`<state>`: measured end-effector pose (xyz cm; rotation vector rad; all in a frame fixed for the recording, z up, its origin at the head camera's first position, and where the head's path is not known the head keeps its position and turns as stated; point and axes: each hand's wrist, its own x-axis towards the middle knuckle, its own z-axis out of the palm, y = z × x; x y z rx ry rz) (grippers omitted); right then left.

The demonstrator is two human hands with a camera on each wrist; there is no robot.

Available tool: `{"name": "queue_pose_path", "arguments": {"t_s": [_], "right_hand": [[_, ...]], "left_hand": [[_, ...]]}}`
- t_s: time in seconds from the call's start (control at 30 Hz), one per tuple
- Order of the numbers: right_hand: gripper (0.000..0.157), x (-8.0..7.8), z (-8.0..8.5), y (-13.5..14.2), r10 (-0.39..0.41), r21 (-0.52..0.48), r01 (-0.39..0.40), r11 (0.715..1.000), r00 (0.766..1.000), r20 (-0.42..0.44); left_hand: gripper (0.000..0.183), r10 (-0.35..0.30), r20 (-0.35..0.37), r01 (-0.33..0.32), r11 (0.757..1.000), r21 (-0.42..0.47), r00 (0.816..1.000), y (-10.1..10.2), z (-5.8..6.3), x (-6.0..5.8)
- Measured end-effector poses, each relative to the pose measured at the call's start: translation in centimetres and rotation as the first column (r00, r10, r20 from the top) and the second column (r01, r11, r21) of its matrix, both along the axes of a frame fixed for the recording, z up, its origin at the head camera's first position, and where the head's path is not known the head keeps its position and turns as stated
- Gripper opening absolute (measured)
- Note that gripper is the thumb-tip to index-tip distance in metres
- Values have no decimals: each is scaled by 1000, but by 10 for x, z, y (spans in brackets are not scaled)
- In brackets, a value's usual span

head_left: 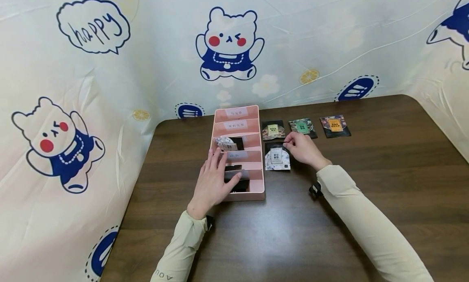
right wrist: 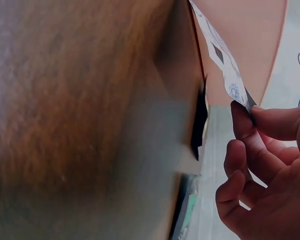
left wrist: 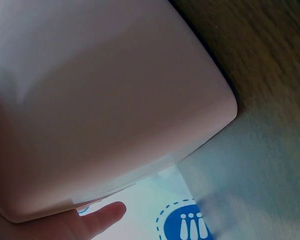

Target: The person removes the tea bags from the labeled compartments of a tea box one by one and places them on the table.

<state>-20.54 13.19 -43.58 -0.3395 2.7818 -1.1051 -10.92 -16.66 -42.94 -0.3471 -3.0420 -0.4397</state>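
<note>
A pink compartment box (head_left: 261,168) stands on the table, its dividers bearing white labels. My left hand (head_left: 211,182) lies over the box's left side, fingers spread and straight. In the left wrist view, a finger (left wrist: 107,217) shows beyond the pink wall. Thumb and forefinger of my right hand (head_left: 305,149) pinch the upper right corner of a white-and-black sachet (head_left: 277,158) to the right of the box. The right wrist view shows that sachet (right wrist: 222,60) nearly edge-on, tilted. Another white-and-black sachet (head_left: 228,143) stands in a middle compartment; dark packets (head_left: 241,186) sit in nearer ones.
Behind my right hand lie a dark sachet with a yellow label (head_left: 273,130), a green-labelled sachet (head_left: 302,127) and an orange-labelled one (head_left: 335,125). The brown wooden table (head_left: 384,160) meets a printed cloth backdrop (head_left: 293,42) at the back and left.
</note>
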Motion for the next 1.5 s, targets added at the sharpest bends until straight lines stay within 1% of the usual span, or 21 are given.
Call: {"name": "queue_pose_path", "arguments": {"t_s": [0.33, 0.57, 0.87, 1.07, 1.27, 1.5], "right_hand": [[14, 0, -5, -3, 11, 9, -11, 1000, 1000, 24], [14, 0, -6, -3, 3, 71, -6, 997, 999, 35], [15, -2, -13, -2, -15, 148, 7, 989, 999, 49], [15, -2, -14, -4, -15, 174, 6, 985, 999, 46], [15, 0, -11, -9, -14, 193, 5, 981, 999, 45], [16, -1, -14, -12, -17, 225, 7, 974, 999, 44]], "left_hand": [[83, 1, -8, -1, 1000, -10, 1000, 0, 0, 1], [84, -2, -12, 2, 1000, -1, 1000, -1, 0, 0], [84, -3, -11, 3, 1000, -11, 1000, -1, 0, 0], [84, -3, -16, 3, 1000, -8, 1000, -1, 0, 1], [84, 3, 5, -3, 1000, -13, 1000, -1, 0, 0], [85, 4, 11, -4, 1000, -16, 1000, -1, 1, 0]]}}
